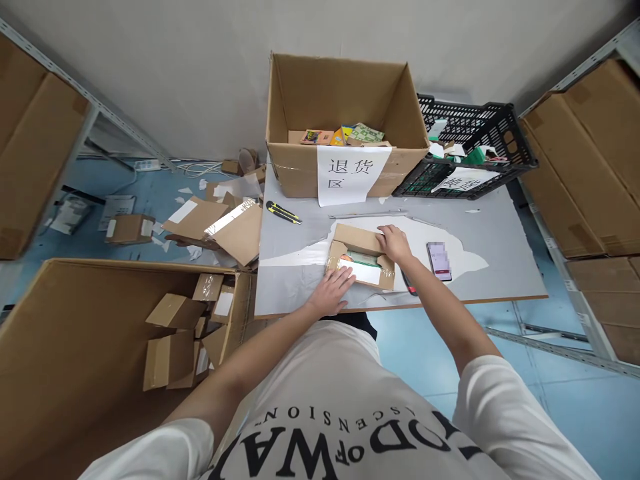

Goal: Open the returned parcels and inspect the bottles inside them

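Observation:
A small cardboard box (387, 279) lies opened on the table before me, a white label on its near side. Inside it a green and white item (363, 258) shows in part. My left hand (331, 291) rests on the box's near left corner, fingers stretched over the edge of the label. At the far right corner, my right hand (395, 245) has its fingers bent over the raised cardboard. A phone (439, 261) with a lit screen lies to the right. Under my right forearm a red and black object (409, 283) is partly hidden.
Behind stand a large carton (295, 173) of small boxes and a black crate (510, 143). A yellow-black box cutter (283, 212) lies at the table's left. A big carton (90, 320) of small boxes stands left, near flattened cardboard (245, 233). Shelves flank both sides.

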A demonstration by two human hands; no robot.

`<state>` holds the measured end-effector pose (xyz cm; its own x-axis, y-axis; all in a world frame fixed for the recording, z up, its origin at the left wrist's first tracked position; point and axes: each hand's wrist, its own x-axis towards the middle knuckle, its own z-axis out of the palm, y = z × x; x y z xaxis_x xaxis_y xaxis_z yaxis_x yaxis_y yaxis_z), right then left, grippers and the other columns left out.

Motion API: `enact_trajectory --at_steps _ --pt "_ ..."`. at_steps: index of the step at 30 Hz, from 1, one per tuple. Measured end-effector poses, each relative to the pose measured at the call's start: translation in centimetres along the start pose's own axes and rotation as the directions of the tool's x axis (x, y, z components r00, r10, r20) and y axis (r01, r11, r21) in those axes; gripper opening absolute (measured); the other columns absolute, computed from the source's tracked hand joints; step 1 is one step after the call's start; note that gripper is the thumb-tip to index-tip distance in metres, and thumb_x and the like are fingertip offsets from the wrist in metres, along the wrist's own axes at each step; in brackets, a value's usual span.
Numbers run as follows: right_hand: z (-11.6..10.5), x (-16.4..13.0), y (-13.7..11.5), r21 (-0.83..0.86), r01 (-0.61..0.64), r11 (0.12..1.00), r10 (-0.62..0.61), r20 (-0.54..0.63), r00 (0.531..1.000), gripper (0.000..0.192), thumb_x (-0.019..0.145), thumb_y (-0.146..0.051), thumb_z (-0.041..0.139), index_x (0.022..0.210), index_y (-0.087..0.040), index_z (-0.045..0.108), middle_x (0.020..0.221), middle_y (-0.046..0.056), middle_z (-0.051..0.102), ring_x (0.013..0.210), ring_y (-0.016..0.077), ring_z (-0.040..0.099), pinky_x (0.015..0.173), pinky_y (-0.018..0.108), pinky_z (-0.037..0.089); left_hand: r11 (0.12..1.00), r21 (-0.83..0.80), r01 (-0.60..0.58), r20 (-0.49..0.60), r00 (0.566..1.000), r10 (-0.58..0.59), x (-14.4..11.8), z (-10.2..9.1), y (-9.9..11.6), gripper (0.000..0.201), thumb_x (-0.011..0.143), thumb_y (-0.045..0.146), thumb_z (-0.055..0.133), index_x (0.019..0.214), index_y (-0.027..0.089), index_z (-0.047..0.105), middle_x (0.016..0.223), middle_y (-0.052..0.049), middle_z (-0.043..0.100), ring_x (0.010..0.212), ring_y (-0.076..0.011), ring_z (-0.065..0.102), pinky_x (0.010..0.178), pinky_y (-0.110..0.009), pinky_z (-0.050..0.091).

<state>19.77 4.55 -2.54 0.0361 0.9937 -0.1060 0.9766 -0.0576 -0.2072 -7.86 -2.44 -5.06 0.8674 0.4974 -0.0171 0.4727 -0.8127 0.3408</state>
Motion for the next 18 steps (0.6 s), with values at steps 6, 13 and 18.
enact_trajectory --at_steps 6,13,18 --pt "1.0 -6.5 -2.0 -0.086 0.185 0.979 -0.203 -0.332 0.921 0.039 0.093 -0.022 0.035 0.128 -0.017 0.05 0.144 0.015 0.04 0.136 0.0287 0.029 0.107 0.05 0.023 0.976 -0.216 0.007 -0.246 0.967 -0.062 0.3 -0.8 -2.7 0.042 0.085 0.024 0.055 0.126 0.018 0.05 0.136 -0.013 0.05 0.131 -0.0255 0.041 0.108 -0.046 0.036" --pt "2.0 -10.5 -2.8 -0.034 0.278 0.96 -0.28 -0.108 0.954 0.049 0.089 -0.04 0.047 0.13 -0.013 0.047 0.127 0.017 0.054 0.123 0.0291 0.044 0.105 0.048 0.023 0.927 -0.366 0.085 -0.199 0.966 -0.167 1.5 -2.5 -8.5 0.103 0.06 0.043 0.081 0.144 0.016 0.027 0.149 -0.019 0.032 0.139 -0.0332 0.029 0.111 -0.05 0.03" --pt "1.1 -10.7 -3.6 -0.003 0.22 0.975 -0.22 -0.067 0.973 0.03 0.088 -0.029 0.049 0.114 -0.016 0.054 0.119 0.013 0.061 0.113 0.0268 0.051 0.103 0.047 0.023 0.927 -0.373 0.029 0.02 1.0 -0.023 2.9 -2.7 -10.9 0.098 0.066 0.043 0.077 0.146 0.018 0.027 0.154 -0.016 0.02 0.141 -0.0286 0.025 0.112 -0.043 0.029"
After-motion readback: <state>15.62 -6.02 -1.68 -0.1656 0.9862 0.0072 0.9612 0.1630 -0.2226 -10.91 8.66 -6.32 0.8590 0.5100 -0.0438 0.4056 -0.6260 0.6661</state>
